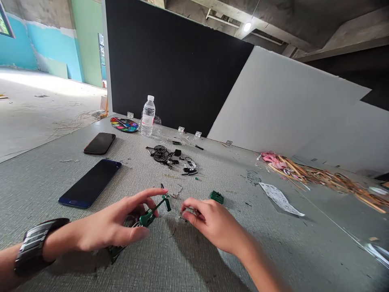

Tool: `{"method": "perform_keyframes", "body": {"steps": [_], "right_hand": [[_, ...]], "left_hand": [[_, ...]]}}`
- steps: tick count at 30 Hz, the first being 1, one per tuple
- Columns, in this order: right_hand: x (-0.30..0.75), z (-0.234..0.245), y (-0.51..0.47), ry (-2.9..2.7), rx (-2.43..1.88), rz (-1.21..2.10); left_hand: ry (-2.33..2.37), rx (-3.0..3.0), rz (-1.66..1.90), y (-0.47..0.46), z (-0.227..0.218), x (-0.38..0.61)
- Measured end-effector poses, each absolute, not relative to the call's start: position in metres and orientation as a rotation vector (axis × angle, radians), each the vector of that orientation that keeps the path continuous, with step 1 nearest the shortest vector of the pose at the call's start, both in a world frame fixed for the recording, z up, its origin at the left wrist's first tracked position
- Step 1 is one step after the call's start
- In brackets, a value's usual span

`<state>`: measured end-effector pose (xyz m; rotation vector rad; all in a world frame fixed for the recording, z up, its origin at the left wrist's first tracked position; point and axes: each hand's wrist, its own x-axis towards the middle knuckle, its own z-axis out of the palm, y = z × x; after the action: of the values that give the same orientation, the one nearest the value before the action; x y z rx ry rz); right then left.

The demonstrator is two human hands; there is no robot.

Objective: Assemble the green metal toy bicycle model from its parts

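Note:
My left hand [121, 225], with a black watch at the wrist, is closed around a green model bicycle frame [148, 219]. Its index finger stretches along the top, touching the small bar at the frame's front end. A dark part of the model shows below the palm; the rest is hidden by the hand. To the right, my right hand [209, 221] has its thumb and fingertips pinched together just above the table, apart from the frame. What it pinches is too small to make out. Beyond its knuckles lies a small green box-like part [216, 197].
Black model bicycle parts with wheels [160, 154] lie ahead. A water bottle [148, 116] and a paint palette [124, 125] stand farther back. Two phones, one black [100, 143], one blue [91, 182], lie left. A printed sheet [280, 198] and wood scraps [322, 180] lie right.

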<state>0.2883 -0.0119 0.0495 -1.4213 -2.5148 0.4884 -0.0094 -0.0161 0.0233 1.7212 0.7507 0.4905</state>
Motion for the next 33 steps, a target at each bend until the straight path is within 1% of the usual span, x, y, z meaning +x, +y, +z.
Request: {"method": "perform_keyframes", "body": {"steps": [9, 14, 19, 24, 28, 33], "right_hand": [[0.292, 0.045, -0.010, -2.600, -1.394, 0.627], [0.291, 0.048, -0.011, -2.558, -1.414, 0.593], [0.288, 0.052, -0.015, -2.545, -1.487, 0.474], [0.284, 0.040, -0.013, -2.515, -1.592, 0.344], [0.278, 0.031, -0.011, -2.479, -1.598, 0.386], [0.276, 0.032, -0.012, -2.491, -1.517, 0.447]], "left_hand": [[0.767, 1.738, 0.489, -0.017, 0.025, -0.010], [0.769, 1.739, 0.496, -0.017, 0.025, -0.009], [0.763, 1.722, 0.496, -0.017, 0.024, -0.010], [0.744, 1.732, 0.510, -0.016, 0.020, -0.011], [0.737, 1.744, 0.514, -0.015, 0.018, -0.011], [0.753, 1.743, 0.500, -0.016, 0.024, -0.010]]}}
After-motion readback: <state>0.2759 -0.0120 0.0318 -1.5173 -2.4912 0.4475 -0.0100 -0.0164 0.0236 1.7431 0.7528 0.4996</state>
